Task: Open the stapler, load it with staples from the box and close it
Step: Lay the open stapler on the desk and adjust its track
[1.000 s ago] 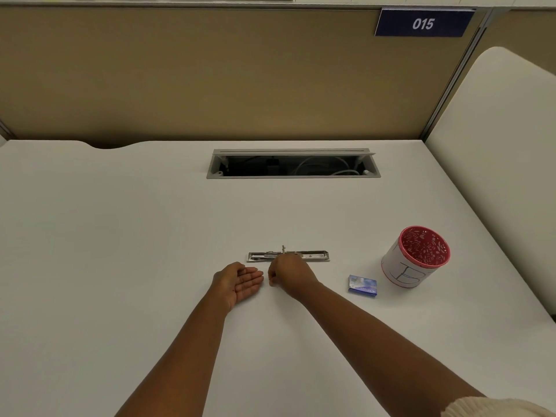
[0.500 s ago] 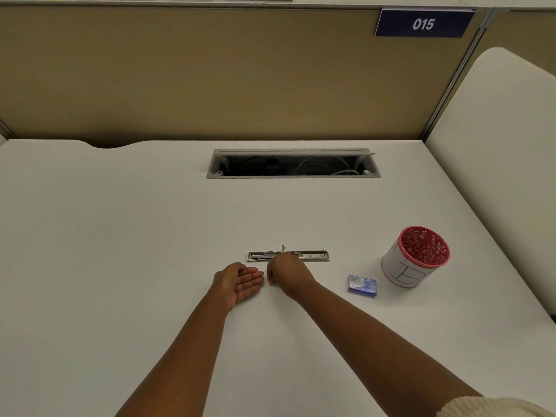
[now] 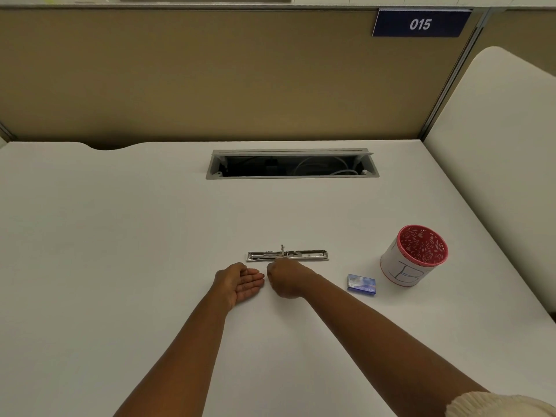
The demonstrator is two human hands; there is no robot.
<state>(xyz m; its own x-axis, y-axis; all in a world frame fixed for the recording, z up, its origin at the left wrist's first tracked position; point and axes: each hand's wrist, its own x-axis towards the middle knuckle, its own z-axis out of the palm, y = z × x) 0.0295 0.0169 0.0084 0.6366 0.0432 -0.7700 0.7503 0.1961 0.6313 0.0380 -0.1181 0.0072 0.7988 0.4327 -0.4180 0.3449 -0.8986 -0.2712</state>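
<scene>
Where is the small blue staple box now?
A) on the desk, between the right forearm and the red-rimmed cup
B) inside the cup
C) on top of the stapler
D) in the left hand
A: the staple box lies on the desk, just left of the cup, with neither hand touching it.

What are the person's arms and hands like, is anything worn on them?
Both forearms are bare, and neither the left hand nor the right hand shows a glove, ring or watch. Only a cream, ribbed knit sleeve appears, pushed up high on the right arm at the picture's lower right corner.
</scene>
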